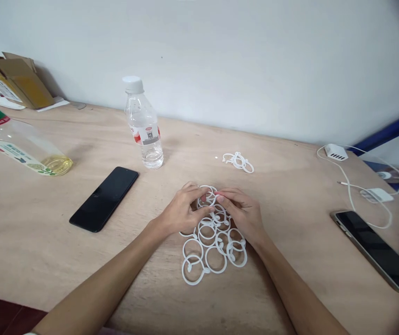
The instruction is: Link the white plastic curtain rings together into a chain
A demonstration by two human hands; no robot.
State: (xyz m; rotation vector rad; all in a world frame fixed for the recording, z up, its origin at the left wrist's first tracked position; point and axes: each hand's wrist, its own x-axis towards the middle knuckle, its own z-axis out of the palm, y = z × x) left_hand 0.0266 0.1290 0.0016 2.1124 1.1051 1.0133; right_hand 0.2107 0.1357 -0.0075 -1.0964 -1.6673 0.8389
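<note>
Both hands meet over a pile of white plastic rings (213,246) on the wooden table (283,204). My left hand (181,211) is closed, its fingers pinching a white ring (207,195) at the top of the pile. From the other side, my right hand (243,211) grips the same ring with its fingertips. The other rings lie loose between my wrists and toward me. A small separate cluster of white rings (238,161) lies farther back on the table.
A clear water bottle (143,125) stands behind the hands. A black phone (104,198) lies to the left, a tipped oil bottle (21,146) and cardboard box (14,79) far left. At right are a second phone (377,249) and a white charger with cable (360,186).
</note>
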